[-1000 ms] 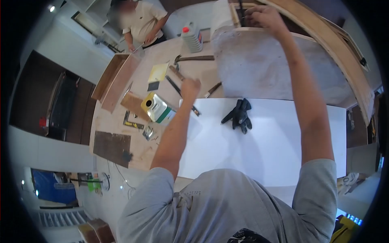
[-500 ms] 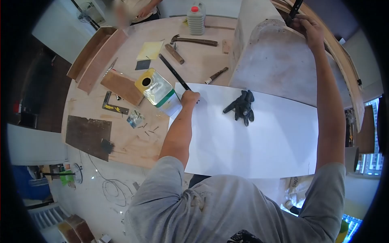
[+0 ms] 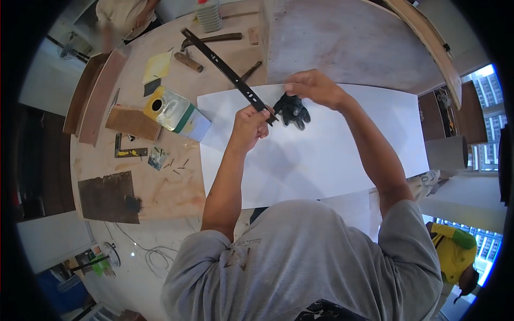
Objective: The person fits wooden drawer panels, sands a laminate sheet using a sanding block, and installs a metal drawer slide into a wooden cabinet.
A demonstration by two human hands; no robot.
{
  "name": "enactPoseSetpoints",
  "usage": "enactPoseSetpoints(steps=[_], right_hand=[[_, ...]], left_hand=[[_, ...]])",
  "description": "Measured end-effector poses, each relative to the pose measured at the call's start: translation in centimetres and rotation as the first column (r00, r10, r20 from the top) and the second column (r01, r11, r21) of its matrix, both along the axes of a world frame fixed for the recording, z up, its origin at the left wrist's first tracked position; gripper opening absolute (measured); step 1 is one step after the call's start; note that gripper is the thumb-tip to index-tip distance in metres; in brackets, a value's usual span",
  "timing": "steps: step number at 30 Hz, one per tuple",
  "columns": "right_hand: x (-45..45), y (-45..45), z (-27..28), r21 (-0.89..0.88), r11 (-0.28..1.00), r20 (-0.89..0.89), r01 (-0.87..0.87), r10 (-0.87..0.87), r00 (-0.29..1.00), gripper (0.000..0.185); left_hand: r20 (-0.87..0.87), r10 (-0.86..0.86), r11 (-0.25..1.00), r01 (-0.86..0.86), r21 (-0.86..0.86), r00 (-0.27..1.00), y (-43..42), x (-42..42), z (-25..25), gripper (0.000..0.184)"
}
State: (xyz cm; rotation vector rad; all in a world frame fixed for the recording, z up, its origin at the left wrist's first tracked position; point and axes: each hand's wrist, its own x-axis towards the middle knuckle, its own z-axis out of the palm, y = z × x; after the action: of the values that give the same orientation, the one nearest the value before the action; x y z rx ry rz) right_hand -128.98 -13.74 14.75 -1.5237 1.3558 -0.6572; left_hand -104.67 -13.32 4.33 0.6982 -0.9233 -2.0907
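Observation:
My left hand (image 3: 250, 128) is closed around the lower end of a long black slotted metal rail (image 3: 218, 63), which slants up to the left over the hammer (image 3: 219, 37). Just above a crumpled black glove (image 3: 293, 111) is my right hand (image 3: 313, 88), its fingers loosely bent and apart, with nothing visible in them. Whether it touches the glove is unclear. The glove lies on a white board (image 3: 332, 155). Beyond the rail is a brush (image 3: 251, 70), partly covered by it. A metal can (image 3: 174, 115) stands left of my left hand.
A large wooden piece (image 3: 342, 43) stands behind the board. Left are a wooden block (image 3: 133, 122), a square (image 3: 130, 152), screws (image 3: 176, 167) and a dark plate (image 3: 110, 197). Another person (image 3: 126, 16) stands at the far left, near a jug (image 3: 208, 16).
My left hand has lifted the black rail off the table. My right hand has left the dark object at the upper right and come down beside the glove. The view has shifted.

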Motion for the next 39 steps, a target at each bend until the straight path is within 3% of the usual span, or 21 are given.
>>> enactPoseSetpoints(steps=[2,5,8,9,10,11,12,14,15,16,17,20,23,25,27,28,32,34,35,36,39], right_hand=[[0.8,0.7,0.9,-0.019,0.998,0.029,-0.056,0.057,0.998,0.049],[0.8,2.4,4.0,-0.043,0.990,0.275,-0.131,0.138,0.952,0.046],[-1.4,5.7,6.3,-0.024,0.984,0.589,-0.175,0.155,0.793,0.039],[-2.8,6.6,7.0,-0.077,0.986,0.538,-0.145,0.163,0.827,0.035],[-4.4,7.6,7.5,-0.129,0.985,0.485,-0.114,0.163,0.859,0.032],[-6.2,8.7,7.9,-0.206,0.977,0.385,-0.061,0.138,0.912,0.030],[-8.3,9.9,8.5,-0.329,0.944,0.248,-0.015,0.101,0.964,0.027],[-12.2,12.2,9.3,-0.548,0.837,-0.035,0.011,-0.036,0.999,0.020],[-13.8,13.3,9.4,-0.593,0.805,-0.185,-0.034,-0.096,0.978,0.019],[-15.5,14.3,9.7,-0.629,0.771,-0.339,-0.100,-0.156,0.928,0.019],[-17.0,15.5,10.2,-0.650,0.739,-0.482,-0.179,-0.218,0.849,0.020],[-19.5,20.5,11.4,-0.638,0.767,-0.503,-0.069,-0.347,0.792,0.021],[-22.3,23.0,10.8,-0.756,0.653,-0.440,-0.044,-0.458,0.772,0.019],[-25.1,23.5,9.6,-0.892,0.448,-0.315,-0.063,-0.515,0.797,0.020],[-26.3,26.1,9.9,-0.913,0.407,-0.267,-0.032,-0.536,0.801,0.017],[-26.4,27.7,10.1,-0.888,0.460,-0.296,-0.011,-0.552,0.779,0.016],[-25.7,30.6,12.4,-0.826,0.561,-0.387,0.053,-0.633,0.670,0.018],[-25.3,31.0,12.4,-0.861,0.508,-0.393,0.037,-0.709,0.586,0.023],[-25.6,30.8,11.7,-0.894,0.447,-0.386,-0.015,-0.754,0.531,0.027],[-26.3,30.4,11.6,-0.922,0.380,-0.369,-0.076,-0.801,0.472,0.031],[-26.3,30.9,12.7,-0.906,0.418,-0.345,0.066,-0.820,0.457,0.035]], left_hand=[[0.121,-0.069,0.980,0.090,-0.179,0.990,1.7,-1.2,1.2,0.014],[0.330,-0.205,0.831,0.342,-0.438,0.922,4.9,-4.2,4.8,0.018],[0.490,-0.218,0.752,0.466,-0.467,0.844,6.8,-8.3,5.5,0.017],[0.580,-0.118,0.681,0.491,-0.544,0.806,7.0,-9.6,6.0,0.016],[0.608,-0.067,0.767,0.431,-0.475,0.791,7.2,-10.5,5.2,0.017],[0.516,0.129,0.691,0.296,-0.659,0.847,7.6,-11.6,6.5,0.016],[0.432,0.064,0.837,0.188,-0.514,0.900,7.0,-11.3,7.5,0.020],[0.205,0.158,0.930,-0.077,-0.359,0.966,7.2,-13.7,12.8,0.038],[0.118,0.146,0.886,-0.077,-0.458,0.982,6.9,-14.5,14.9,0.048],[-0.004,0.186,0.927,-0.177,-0.329,0.982,7.8,-16.3,17.9,0.056],[-0.205,0.028,0.948,-0.090,-0.304,0.978,6.2,-15.9,18.7,0.055],[-0.191,0.013,0.915,-0.089,-0.395,0.981,8.3,-20.2,23.0,0.051],[-0.181,0.194,0.887,-0.251,-0.387,0.964,10.4,-23.5,24.6,0.038],[-0.213,0.230,0.876,-0.298,-0.380,0.950,9.7,-23.6,26.4,0.032],[-0.276,0.311,0.816,-0.404,-0.412,0.910,7.8,-23.4,29.0,0.027],[-0.315,0.355,0.782,-0.464,-0.417,0.880,7.0,-22.9,30.1,0.025],[-0.417,0.071,0.781,-0.311,-0.542,0.906,4.2,-20.3,32.9,0.016],[-0.440,0.071,0.765,-0.332,-0.552,0.895,5.3,-20.7,33.5,0.014],[-0.456,0.232,0.734,-0.463,-0.498,0.859,9.1,-22.8,33.5,0.020],[-0.461,0.224,0.748,-0.455,-0.484,0.859,10.1,-23.0,33.8,0.023],[-0.510,0.140,0.785,-0.409,-0.465,0.849,10.8,-22.8,34.8,0.031]])
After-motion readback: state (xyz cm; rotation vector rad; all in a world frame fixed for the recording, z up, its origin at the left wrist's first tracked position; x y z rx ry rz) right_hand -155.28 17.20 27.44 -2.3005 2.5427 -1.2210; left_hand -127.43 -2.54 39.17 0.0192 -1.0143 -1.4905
